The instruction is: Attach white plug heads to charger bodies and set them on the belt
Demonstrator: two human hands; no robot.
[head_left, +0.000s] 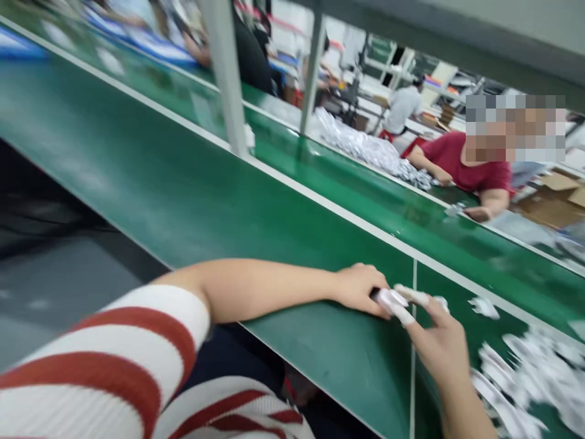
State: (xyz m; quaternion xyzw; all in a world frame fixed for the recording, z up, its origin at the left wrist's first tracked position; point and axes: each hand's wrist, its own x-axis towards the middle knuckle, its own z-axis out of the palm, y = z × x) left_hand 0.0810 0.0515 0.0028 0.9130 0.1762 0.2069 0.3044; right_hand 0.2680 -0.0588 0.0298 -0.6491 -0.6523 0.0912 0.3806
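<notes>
In the head view, my left hand reaches over the green belt with its fingers closed on a small white part. A dark spot shows between that hand and the part. My right hand comes from the lower right, its thumb and index finger in white finger covers and closed about the other end of the same part. Motion blur hides the part's exact shape. To the right of my right hand, a heap of similar white pieces lies on the belt. One loose white piece rests apart from the heap.
A white rail separates my green work surface from a second green belt. Grey posts rise from it. Across, a person in a red shirt handles small pieces beside clear plastic bags. Other people sit farther back.
</notes>
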